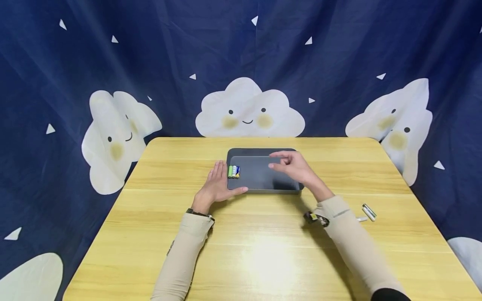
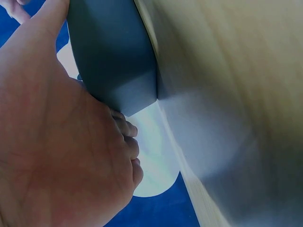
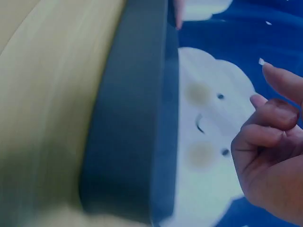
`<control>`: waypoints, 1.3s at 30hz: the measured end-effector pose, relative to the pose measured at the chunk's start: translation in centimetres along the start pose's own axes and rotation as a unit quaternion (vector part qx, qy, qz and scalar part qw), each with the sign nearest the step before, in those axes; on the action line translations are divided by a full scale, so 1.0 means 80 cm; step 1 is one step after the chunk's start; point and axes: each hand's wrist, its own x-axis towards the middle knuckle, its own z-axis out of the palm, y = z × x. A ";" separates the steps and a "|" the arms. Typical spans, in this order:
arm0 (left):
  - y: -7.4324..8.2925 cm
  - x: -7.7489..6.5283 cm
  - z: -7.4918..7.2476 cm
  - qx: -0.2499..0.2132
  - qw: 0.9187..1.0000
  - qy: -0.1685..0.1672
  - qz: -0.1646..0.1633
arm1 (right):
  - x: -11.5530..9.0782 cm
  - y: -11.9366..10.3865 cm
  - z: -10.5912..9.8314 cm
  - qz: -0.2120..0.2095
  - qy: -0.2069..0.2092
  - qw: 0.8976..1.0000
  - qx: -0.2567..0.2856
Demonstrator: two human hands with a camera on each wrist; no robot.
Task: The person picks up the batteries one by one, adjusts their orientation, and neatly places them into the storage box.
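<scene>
In the head view, the left hand point(image 1: 217, 186) lies spread against the dark tray point(image 1: 260, 177), three batteries point(image 1: 234, 172) at its left end, and the right hand point(image 1: 295, 165) hovers above, thumb and forefinger parted; the left wrist view shows the palm beside the tray, the right, the other fingers point(image 3: 265, 135) curled.

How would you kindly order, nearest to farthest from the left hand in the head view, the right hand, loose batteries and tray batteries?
1. Tray batteries: left end of the tray.
2. Right hand: above its right side.
3. Loose batteries: farthest right, on the table.
</scene>
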 end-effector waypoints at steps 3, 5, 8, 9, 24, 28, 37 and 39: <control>0.001 0.001 0.000 -0.001 1.000 -0.004 0.002 | -0.025 -0.004 -0.030 -0.016 -0.001 0.999 -0.029; 0.001 0.001 0.000 -0.001 1.000 -0.003 0.006 | -0.042 -0.004 -0.050 -0.031 0.000 0.998 -0.046; 0.001 0.002 0.000 -0.003 1.000 0.003 0.012 | -0.069 -0.003 -0.078 -0.057 0.011 0.996 -0.075; 0.001 0.002 0.000 0.000 1.000 0.001 0.011 | -0.078 -0.002 -0.087 -0.062 0.015 0.994 -0.084; 0.000 0.001 -0.001 0.002 1.000 -0.002 -0.002 | -0.172 0.038 -0.153 -0.056 -0.042 0.982 -0.178; 0.000 0.001 -0.001 0.003 1.000 -0.002 -0.001 | -0.188 0.057 -0.158 -0.077 -0.085 0.978 -0.176; 0.003 -0.003 -0.003 0.003 1.000 -0.004 0.003 | -0.205 0.088 -0.162 -0.059 -0.177 0.972 -0.140; 0.003 -0.003 -0.002 0.001 1.000 -0.003 0.004 | -0.206 0.092 -0.162 -0.047 -0.189 0.972 -0.135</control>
